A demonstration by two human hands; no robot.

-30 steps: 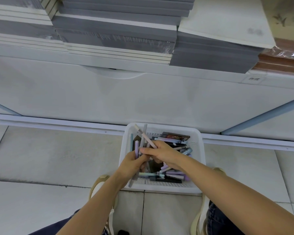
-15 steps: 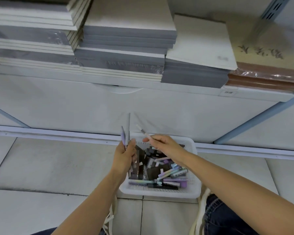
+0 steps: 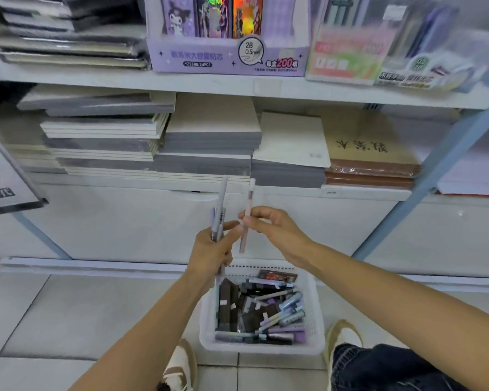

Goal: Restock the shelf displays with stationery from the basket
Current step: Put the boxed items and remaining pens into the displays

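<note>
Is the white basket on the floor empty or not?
Not empty: pens and dark packets cover the bottom of the basket.

Open air above basket [image 3: 261, 349]; notebook stacks [image 3: 209, 142] (wall to wall) behind.
</note>
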